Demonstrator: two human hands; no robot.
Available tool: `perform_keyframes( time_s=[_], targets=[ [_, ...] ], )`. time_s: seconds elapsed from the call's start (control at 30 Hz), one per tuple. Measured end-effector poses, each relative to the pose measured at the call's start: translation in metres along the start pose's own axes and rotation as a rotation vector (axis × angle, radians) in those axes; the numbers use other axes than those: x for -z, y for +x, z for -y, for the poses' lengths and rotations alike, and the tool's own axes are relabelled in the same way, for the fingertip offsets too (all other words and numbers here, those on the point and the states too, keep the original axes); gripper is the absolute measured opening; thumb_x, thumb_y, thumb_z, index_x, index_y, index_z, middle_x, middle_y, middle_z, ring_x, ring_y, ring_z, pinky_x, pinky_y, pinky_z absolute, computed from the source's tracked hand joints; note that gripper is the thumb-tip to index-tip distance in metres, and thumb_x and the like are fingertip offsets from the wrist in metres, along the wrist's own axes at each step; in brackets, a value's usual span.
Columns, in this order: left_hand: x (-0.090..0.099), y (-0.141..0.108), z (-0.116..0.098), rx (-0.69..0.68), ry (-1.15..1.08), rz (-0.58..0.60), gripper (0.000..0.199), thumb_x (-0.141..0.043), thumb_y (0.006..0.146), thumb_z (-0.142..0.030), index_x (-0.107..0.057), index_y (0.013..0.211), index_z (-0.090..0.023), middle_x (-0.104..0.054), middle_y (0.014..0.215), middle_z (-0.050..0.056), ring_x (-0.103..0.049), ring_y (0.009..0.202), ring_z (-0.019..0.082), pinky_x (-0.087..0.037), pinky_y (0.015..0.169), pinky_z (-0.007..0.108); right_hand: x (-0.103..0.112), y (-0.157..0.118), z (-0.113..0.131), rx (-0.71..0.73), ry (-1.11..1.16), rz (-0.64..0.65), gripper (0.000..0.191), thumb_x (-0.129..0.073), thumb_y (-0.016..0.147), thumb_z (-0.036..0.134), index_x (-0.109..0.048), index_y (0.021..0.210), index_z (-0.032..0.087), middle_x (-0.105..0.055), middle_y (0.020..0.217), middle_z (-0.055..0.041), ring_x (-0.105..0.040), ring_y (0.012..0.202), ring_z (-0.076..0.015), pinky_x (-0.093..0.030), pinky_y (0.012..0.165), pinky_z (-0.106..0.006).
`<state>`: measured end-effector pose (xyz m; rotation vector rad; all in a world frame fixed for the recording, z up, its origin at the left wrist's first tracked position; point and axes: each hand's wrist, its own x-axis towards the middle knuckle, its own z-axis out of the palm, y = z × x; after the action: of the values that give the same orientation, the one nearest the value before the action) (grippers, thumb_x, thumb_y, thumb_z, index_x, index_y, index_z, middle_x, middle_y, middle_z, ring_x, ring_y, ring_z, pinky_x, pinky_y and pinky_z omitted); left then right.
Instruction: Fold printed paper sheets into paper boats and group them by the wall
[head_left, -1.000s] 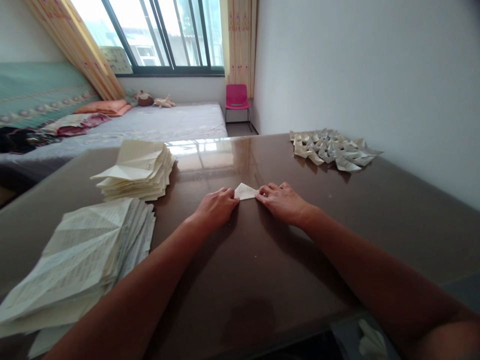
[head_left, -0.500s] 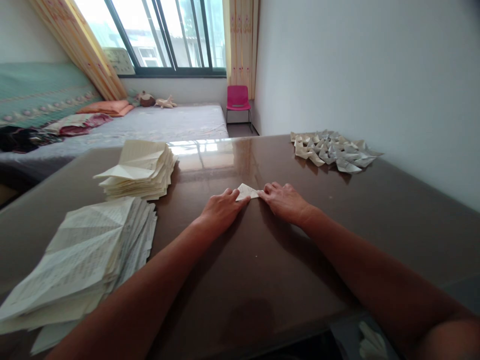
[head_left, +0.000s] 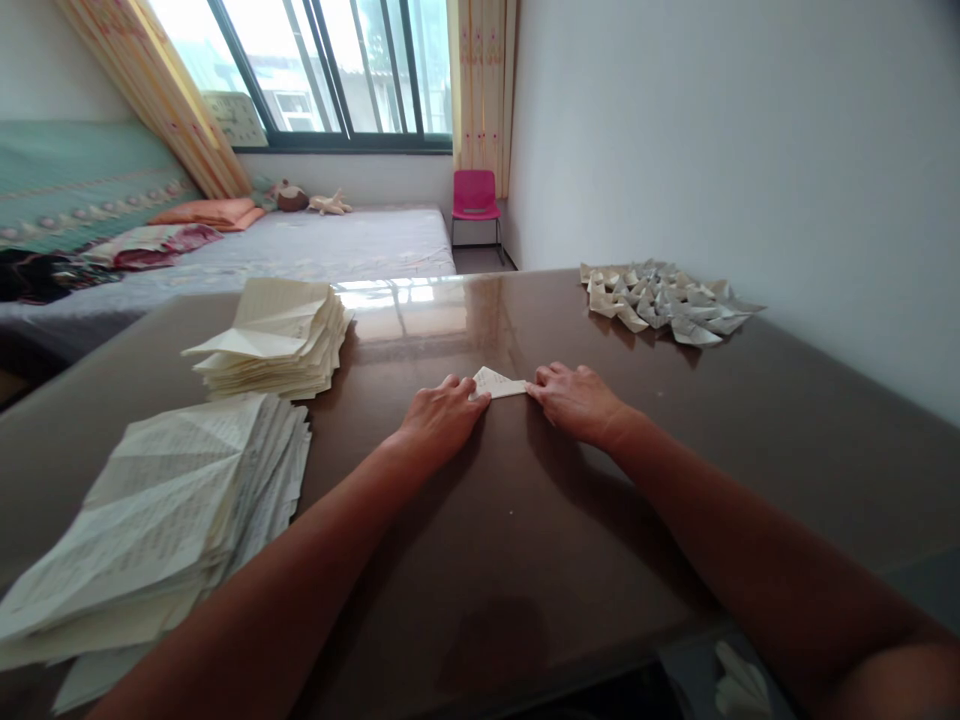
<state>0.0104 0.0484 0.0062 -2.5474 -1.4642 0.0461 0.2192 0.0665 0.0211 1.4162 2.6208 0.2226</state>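
Note:
A small folded paper (head_left: 500,384), with a triangular peak and a straight lower band, is held just over the middle of the brown table (head_left: 517,560). My left hand (head_left: 444,412) grips its left end, thumb along the lower edge. On the other side, the fingers of my right hand (head_left: 576,402) pinch the right tip of the band. Part of the paper's left end is hidden behind my left fingers.
Two stacks of creased paper sheets, a near stack (head_left: 172,480) and a far stack (head_left: 277,335), lie on the left. Several folded paper boats (head_left: 660,300) cluster at the back right by the white wall (head_left: 720,140). Beyond the table are a bed (head_left: 375,240) and a pink chair (head_left: 475,195).
My right hand has slid slightly to the right and my left hand slightly to the left. More of the folded paper's lower band shows between them.

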Motion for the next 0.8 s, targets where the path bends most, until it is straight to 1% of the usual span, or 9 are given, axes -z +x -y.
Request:
perform_keyframes(
  time_s=[0.17, 0.27, 0.37, 0.47, 0.6, 0.8],
  targets=[
    [-0.005, 0.002, 0.003, 0.023, 0.018, -0.023, 0.026, -0.044, 0.092, -0.018, -0.063, 0.109, -0.023, -0.064, 0.107, 0.007, -0.057, 0.096, 0.023, -0.046, 0.059, 0.027, -0.004, 0.004, -0.001, 0.004, -0.002, -0.058, 0.027, -0.041, 0.092, 0.020, -0.066, 0.103, 0.020, -0.062, 0.110, -0.0114, -0.053, 0.103, -0.0246, -0.039, 0.071, -0.033],
    [-0.008, 0.003, 0.004, 0.031, 0.046, -0.042, 0.023, -0.044, 0.091, -0.014, -0.064, 0.103, -0.018, -0.065, 0.103, 0.008, -0.058, 0.094, 0.023, -0.045, 0.057, 0.027, -0.006, 0.007, -0.001, -0.012, 0.002, -0.082, 0.027, -0.042, 0.093, 0.026, -0.067, 0.099, 0.020, -0.062, 0.109, -0.0117, -0.054, 0.102, -0.0242, -0.039, 0.073, -0.033],
    [-0.010, 0.004, 0.003, 0.031, 0.058, -0.047, 0.021, -0.045, 0.090, -0.013, -0.064, 0.100, -0.017, -0.066, 0.100, 0.009, -0.060, 0.092, 0.024, -0.045, 0.057, 0.028, -0.009, 0.010, -0.002, -0.036, 0.011, -0.103, 0.028, -0.043, 0.094, 0.032, -0.068, 0.097, 0.020, -0.063, 0.107, -0.0113, -0.055, 0.101, -0.0241, -0.039, 0.075, -0.033],
    [-0.011, 0.006, 0.002, 0.018, 0.074, -0.055, 0.021, -0.046, 0.089, -0.012, -0.064, 0.098, -0.016, -0.066, 0.096, 0.010, -0.061, 0.088, 0.025, -0.045, 0.057, 0.029, -0.012, 0.013, -0.003, -0.055, 0.042, -0.133, 0.031, -0.042, 0.095, 0.038, -0.067, 0.100, 0.022, -0.064, 0.105, -0.0097, -0.057, 0.099, -0.0233, -0.040, 0.075, -0.032],
    [-0.011, 0.006, 0.001, -0.001, 0.083, -0.055, 0.020, -0.047, 0.088, -0.011, -0.065, 0.095, -0.014, -0.067, 0.092, 0.011, -0.062, 0.084, 0.025, -0.045, 0.058, 0.030, -0.015, 0.014, -0.004, -0.072, 0.095, -0.160, 0.032, -0.041, 0.095, 0.040, -0.067, 0.107, 0.025, -0.065, 0.104, -0.0074, -0.059, 0.097, -0.0215, -0.041, 0.074, -0.031],
    [-0.010, 0.006, 0.002, 0.002, 0.076, -0.062, 0.020, -0.046, 0.088, -0.011, -0.065, 0.093, -0.015, -0.066, 0.092, 0.011, -0.062, 0.085, 0.025, -0.045, 0.058, 0.029, -0.021, 0.017, -0.007, -0.065, 0.125, -0.196, 0.035, -0.039, 0.096, 0.043, -0.068, 0.108, 0.026, -0.065, 0.107, -0.0070, -0.058, 0.099, -0.0201, -0.041, 0.077, -0.029]
  ],
)
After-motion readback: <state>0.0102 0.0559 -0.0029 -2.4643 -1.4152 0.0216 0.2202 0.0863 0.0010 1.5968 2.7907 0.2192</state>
